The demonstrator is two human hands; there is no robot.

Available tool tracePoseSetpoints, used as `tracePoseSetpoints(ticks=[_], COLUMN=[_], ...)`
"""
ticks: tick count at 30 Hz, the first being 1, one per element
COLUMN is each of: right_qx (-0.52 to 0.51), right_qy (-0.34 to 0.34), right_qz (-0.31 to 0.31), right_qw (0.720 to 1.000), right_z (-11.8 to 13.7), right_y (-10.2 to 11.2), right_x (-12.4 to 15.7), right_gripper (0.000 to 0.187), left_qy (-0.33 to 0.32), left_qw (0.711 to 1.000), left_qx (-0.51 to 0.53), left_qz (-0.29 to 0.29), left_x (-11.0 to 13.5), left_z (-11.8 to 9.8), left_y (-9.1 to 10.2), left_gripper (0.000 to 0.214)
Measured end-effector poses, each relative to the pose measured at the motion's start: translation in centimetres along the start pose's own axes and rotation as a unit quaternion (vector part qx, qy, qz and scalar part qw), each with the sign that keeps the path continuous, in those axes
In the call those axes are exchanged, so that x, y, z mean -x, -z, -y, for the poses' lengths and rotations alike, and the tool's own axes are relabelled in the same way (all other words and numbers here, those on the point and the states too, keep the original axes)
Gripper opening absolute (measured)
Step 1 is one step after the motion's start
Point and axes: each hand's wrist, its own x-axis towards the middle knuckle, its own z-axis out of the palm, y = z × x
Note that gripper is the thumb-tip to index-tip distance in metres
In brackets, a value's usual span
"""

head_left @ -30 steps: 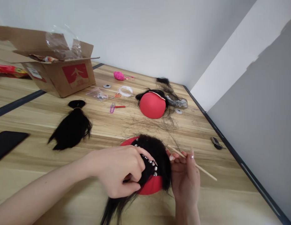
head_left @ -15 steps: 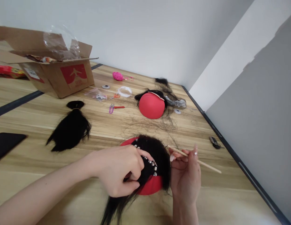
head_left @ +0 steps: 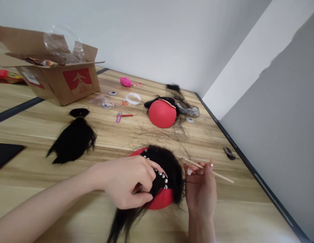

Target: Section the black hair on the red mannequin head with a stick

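My left hand rests on a red rounded form with black hair on it. Its fingers are curled round a lock of that hair, and the loose ends trail out below the hand. Silver round pins run in a line over the black part, beside my stretched index finger. Just right of the form, my right hand is turned palm up. Pinched in it is a thin wooden stick, slanting down to the right. The stick's left tip is near the hair; whether it touches strands I cannot tell.
A second red form with hair stands farther back. Around lie a black hair bundle, a red-handled tool, orange scissors, a tape roll and pink yarn. An open cardboard box stands at left.
The whole view has shifted slightly. My right hand has tilted a little and still pinches the stick. My left hand keeps its place on the form.
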Motion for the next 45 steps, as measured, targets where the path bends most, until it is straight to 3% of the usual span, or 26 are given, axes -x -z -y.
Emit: tracePoseSetpoints(ticks=[7,14,18,27,31,35,41,45], right_qx=[0.004,-0.005,-0.006,0.025,0.039,0.049,0.045,0.039], right_qy=[-0.037,-0.133,-0.18,-0.259,-0.314,-0.327,-0.323,-0.332], right_qz=[0.025,0.1,0.139,0.228,0.296,0.333,0.36,0.356], right_qw=[0.999,0.986,0.974,0.938,0.901,0.883,0.874,0.873], right_z=[0.0,0.7,1.2,1.4,1.0,0.7,0.5,0.4], right_y=[-0.3,-0.7,-1.1,-2.0,-2.9,-3.7,-3.8,-3.9], right_x=[-0.1,-1.0,-1.9,-5.5,-7.1,-8.3,-9.1,-8.8], right_gripper=[0.027,0.02,0.017,0.018,0.02,0.023,0.021,0.022], left_qy=[0.002,0.129,0.188,0.244,0.296,0.329,0.347,0.338], left_qw=[0.996,0.979,0.974,0.965,0.943,0.912,0.839,0.794], left_qx=[-0.088,-0.158,-0.125,-0.049,-0.036,-0.021,0.016,0.028], left_qz=[-0.009,-0.021,-0.024,-0.085,-0.146,-0.244,-0.418,-0.505], left_x=[0.1,1.0,1.5,3.3,4.8,5.8,5.3,5.1], left_z=[-1.0,-0.9,-0.5,-0.6,-0.4,0.0,1.0,2.6], left_y=[1.2,3.3,4.2,4.9,5.3,5.8,6.6,7.9], left_gripper=[0.029,0.033,0.032,0.034,0.031,0.033,0.04,0.042])
